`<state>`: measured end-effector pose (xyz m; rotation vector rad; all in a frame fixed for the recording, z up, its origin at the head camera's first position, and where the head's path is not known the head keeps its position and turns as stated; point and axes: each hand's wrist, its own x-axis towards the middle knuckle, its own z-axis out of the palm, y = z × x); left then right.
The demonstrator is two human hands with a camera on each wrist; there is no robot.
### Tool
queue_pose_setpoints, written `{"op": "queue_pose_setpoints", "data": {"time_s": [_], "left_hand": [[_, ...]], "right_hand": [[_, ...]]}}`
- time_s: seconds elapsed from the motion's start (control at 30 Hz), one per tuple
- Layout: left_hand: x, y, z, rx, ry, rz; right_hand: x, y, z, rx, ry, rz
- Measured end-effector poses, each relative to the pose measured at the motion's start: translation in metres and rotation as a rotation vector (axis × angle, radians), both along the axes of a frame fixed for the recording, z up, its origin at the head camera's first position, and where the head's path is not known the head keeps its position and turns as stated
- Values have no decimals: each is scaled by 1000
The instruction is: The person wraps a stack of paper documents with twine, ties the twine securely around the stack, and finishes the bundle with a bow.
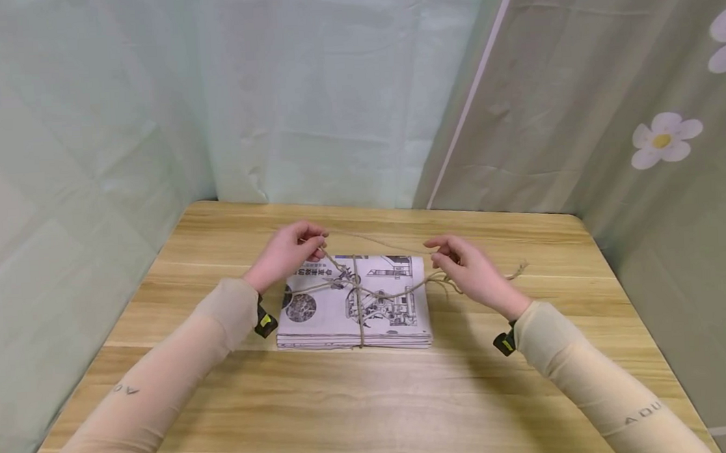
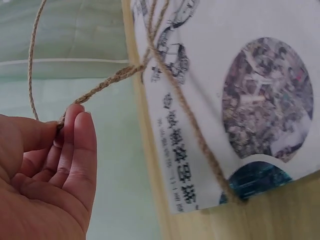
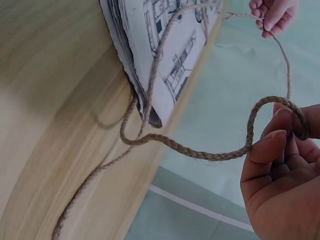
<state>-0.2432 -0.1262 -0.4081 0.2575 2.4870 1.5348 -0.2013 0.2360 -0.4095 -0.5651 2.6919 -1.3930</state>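
Note:
A stack of folded newspapers [image 1: 318, 311] lies on the table, with twine [image 1: 360, 315] crossing its top in two directions. Above the stack's far left corner, my left hand [image 1: 290, 252] pinches the twine between thumb and fingertips; in the left wrist view a twisted length [image 2: 107, 84] runs from those fingers to the crossing. My right hand [image 1: 471, 272], off the stack's right side, pinches another part, and a loop [image 3: 275, 100] bends around its fingertips in the right wrist view. Between both hands a thin strand [image 1: 379, 242] stretches through the air.
The wooden table [image 1: 372, 404] has its far edge against a pale curtain [image 1: 345, 118]. Loose twine ends [image 1: 516, 271] trail to the right of the stack, near the right hand. A grey curtain with printed flowers [image 1: 666, 140] hangs on the right.

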Motion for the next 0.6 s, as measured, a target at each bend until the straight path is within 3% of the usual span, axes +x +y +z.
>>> {"op": "queue_pose_setpoints", "data": {"time_s": [0.2, 0.6], "left_hand": [[-8, 0, -15, 6, -41, -11], [-8, 14, -28, -219, -13, -103]], "right_hand": [[-3, -5, -7, -3, -20, 2], [-4, -9, -10, -13, -36, -3]]}}
